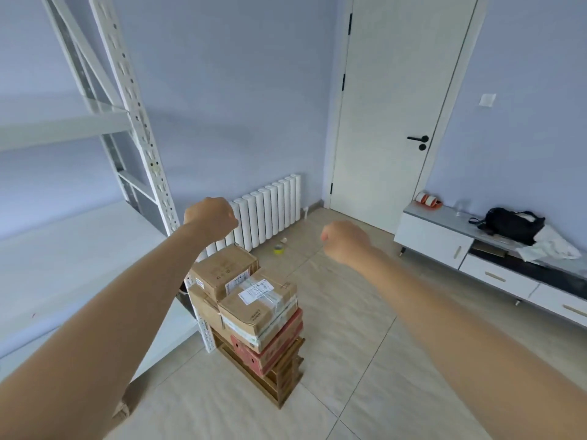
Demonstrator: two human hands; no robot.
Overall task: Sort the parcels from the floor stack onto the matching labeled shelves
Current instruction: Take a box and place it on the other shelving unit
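Observation:
A stack of parcels stands on a small wooden rack (pixel 279 379) on the floor beside the white shelf unit. On top lie two brown cardboard boxes: a rear one (pixel 222 269) and a front one (pixel 259 301) with a white label. Below them sits a red box (pixel 274 347). My left hand (pixel 209 217) hovers above the rear box, fingers curled into a fist, holding nothing. Over the floor to the right of the stack, my right hand (pixel 344 241) is also curled shut and empty. The white metal shelf unit (pixel 139 128) rises on the left with bare shelves (pixel 63 258).
A white radiator (pixel 270 211) lines the far wall. A roll of yellow tape (pixel 279 249) lies on the tiled floor. A closed white door (pixel 390 115) is ahead. At right, a low white cabinet (pixel 444 239) carries a black bag (pixel 511 225) and tape rolls (pixel 427 198).

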